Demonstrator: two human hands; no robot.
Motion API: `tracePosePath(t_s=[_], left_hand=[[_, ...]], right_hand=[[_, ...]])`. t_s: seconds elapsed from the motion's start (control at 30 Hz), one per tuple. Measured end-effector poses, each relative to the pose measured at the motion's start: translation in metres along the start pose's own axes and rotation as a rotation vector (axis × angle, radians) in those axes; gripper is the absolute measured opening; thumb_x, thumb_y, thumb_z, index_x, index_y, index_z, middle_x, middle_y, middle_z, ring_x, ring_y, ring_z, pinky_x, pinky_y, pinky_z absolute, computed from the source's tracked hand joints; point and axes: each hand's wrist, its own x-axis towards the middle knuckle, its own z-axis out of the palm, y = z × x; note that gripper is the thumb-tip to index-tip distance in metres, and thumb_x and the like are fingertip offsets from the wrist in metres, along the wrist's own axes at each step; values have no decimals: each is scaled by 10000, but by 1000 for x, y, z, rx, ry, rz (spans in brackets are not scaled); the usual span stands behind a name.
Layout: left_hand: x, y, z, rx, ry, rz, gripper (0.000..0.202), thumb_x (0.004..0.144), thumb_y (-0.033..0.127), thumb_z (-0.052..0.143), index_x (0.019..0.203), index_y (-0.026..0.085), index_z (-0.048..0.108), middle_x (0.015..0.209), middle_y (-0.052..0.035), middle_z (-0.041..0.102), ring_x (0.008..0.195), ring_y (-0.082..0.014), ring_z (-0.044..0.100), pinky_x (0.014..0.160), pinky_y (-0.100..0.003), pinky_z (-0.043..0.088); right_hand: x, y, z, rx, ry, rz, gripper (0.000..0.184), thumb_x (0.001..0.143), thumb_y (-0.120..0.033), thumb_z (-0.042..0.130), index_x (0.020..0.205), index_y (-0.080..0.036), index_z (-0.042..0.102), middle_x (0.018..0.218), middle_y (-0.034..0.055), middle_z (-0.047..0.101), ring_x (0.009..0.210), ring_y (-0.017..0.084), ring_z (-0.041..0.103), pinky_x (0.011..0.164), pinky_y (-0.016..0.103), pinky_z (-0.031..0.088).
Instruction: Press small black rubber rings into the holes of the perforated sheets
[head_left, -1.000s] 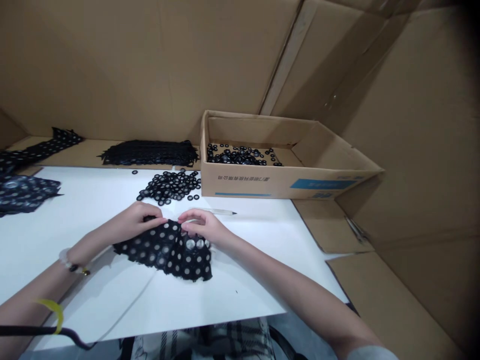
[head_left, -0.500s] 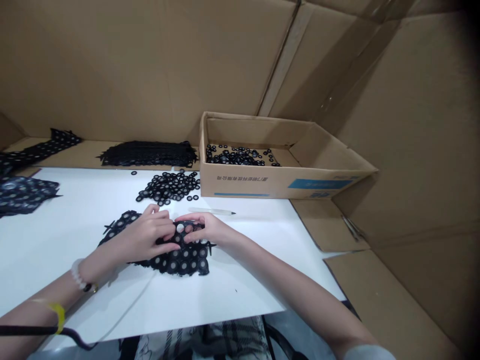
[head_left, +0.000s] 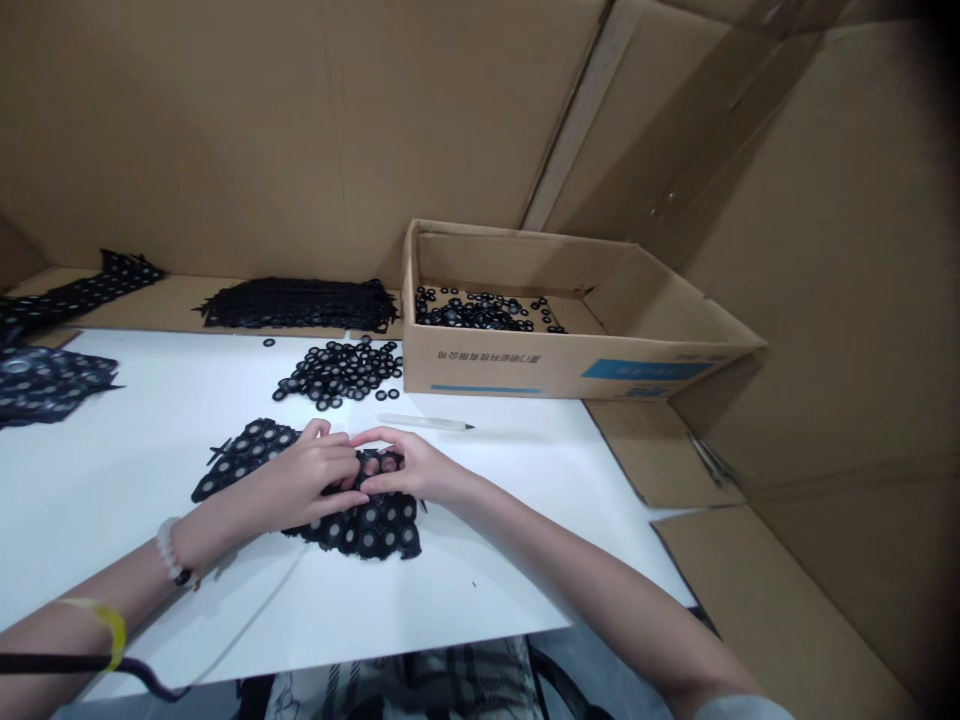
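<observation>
A black rubbery sheet of joined rings (head_left: 375,530) lies on the white table, its round holes showing pale. My left hand (head_left: 319,475) rests over its middle, fingers curled down onto it and hiding part of the rings. Against it, my right hand (head_left: 409,465) pinches at the sheet's upper right part, thumb and fingertips bent toward the left fingers. Both hands grip the sheet where they meet. Just behind them lies a pile of loose black rings (head_left: 337,373). A whitish pen with a dark tip (head_left: 426,422) lies beyond my right hand.
An open cardboard box (head_left: 495,365) with loose rings inside stands at the back right. A stack of black sheets (head_left: 296,303) lies along the back. More perforated sheets (head_left: 56,385) lie at the left. Cardboard walls (head_left: 225,130) enclose the white table (head_left: 480,560).
My fingers have drawn closer together over the sheet, and my left hand has shifted slightly right. A pale disc-like spot between the hands no longer shows. The view has moved slightly.
</observation>
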Motion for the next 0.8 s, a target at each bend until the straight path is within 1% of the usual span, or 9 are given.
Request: tracePosePath(t_s=[0.13,0.23,0.3,0.37,0.43,0.57,0.67,0.73,0.8], left_hand=[[0,-1,0,-66,-68,-37,284,945,369,445,754,182,540,717,16,532,753,-161,478,813,-339,241],[1,0,-1,-94,-58,-55,279,950,353,432,755,183,536,722,12,533,746,-163,476,808,-339,247],[2,2,-1,-87,-44,-45,273,946,345,439,747,184,536,714,10,535,734,-166,469,793,-339,251],[2,3,-1,-66,-35,-31,278,943,346,443,737,184,534,713,3,540,734,-170,467,784,-340,252],[2,4,0,-52,-28,-19,288,942,359,445,732,183,534,725,-3,549,752,-175,473,781,-339,252],[1,0,3,-73,-37,-23,285,939,376,454,743,185,534,729,8,550,767,-169,479,788,-332,250],[1,-2,3,-122,-59,-63,289,937,386,456,739,185,518,714,23,529,749,-160,478,812,-334,250],[1,-2,2,-165,-76,-99,291,944,390,438,747,188,507,724,26,522,750,-159,477,833,-338,251],[1,-1,1,-207,-100,-126,282,957,382,406,772,191,502,748,23,524,777,-164,479,849,-339,254]], right_hand=[[0,-1,-1,32,-38,23,478,659,-139,686,1094,-214,503,713,-61,510,614,87,449,625,225,361],[0,-1,3,8,-7,11,425,674,-125,643,1058,-220,487,699,-71,475,591,78,417,595,211,338],[-2,0,7,-52,32,-11,417,687,-165,665,1061,-222,489,687,-72,464,591,80,414,592,210,343],[-3,2,10,-121,76,-40,411,706,-229,690,1066,-221,492,693,-64,482,604,85,431,601,216,361],[-4,3,11,-161,95,-74,405,720,-259,697,1069,-216,496,707,-56,502,611,87,447,606,220,375],[-2,5,5,-122,14,-101,447,736,-235,693,1133,-203,489,681,-57,493,620,93,461,603,217,385],[1,4,0,-77,-51,-134,510,742,-240,699,1201,-199,481,722,-36,525,663,108,495,638,231,410],[1,2,-2,-67,-68,-158,528,748,-245,699,1228,-207,482,777,-17,550,688,114,513,663,244,425],[1,-1,-2,-69,-74,-156,533,758,-239,690,1245,-216,475,786,-15,549,696,120,526,684,257,435]])
